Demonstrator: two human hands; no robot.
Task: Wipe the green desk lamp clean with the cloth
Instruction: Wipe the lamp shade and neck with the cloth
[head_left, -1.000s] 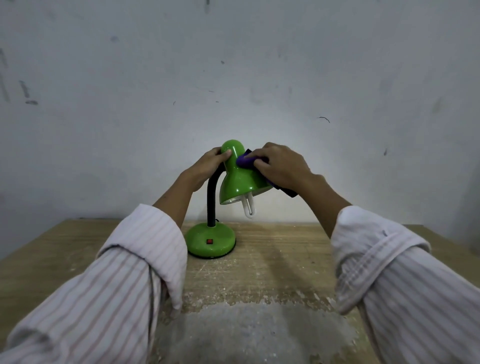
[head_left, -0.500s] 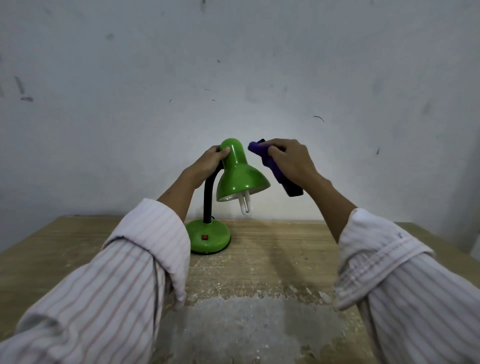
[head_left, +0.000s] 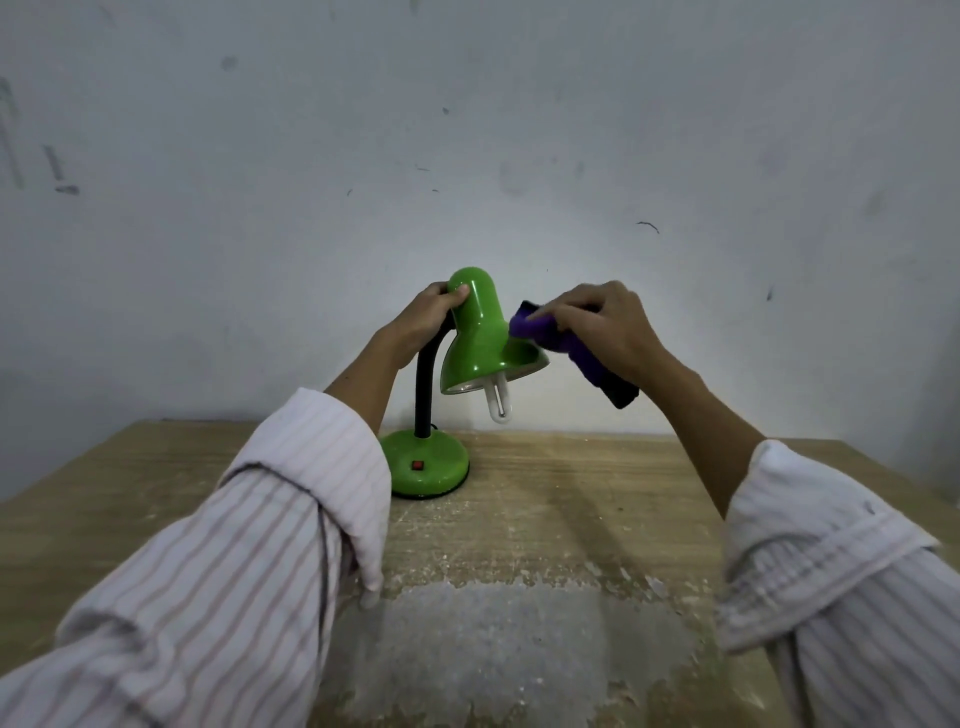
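The green desk lamp (head_left: 480, 332) stands at the back of the table, with a black bendable neck, a round green base (head_left: 426, 470) bearing a red switch, and a white bulb hanging from the shade. My left hand (head_left: 423, 322) grips the narrow top of the shade from the left, thumb on its front. My right hand (head_left: 602, 327) holds a purple cloth (head_left: 540, 327) and presses its bunched end against the right side of the shade. The cloth's dark tail hangs below my right wrist.
The wooden table (head_left: 571, 499) has a worn, flaky grey patch (head_left: 498, 644) near its front edge. A scuffed pale wall (head_left: 467, 130) rises directly behind the lamp. My striped sleeves fill the lower corners.
The cloth had been lifted clear of the shade to the right; now my right hand has brought it back down onto the shade's right side. My left hand kept its grip.
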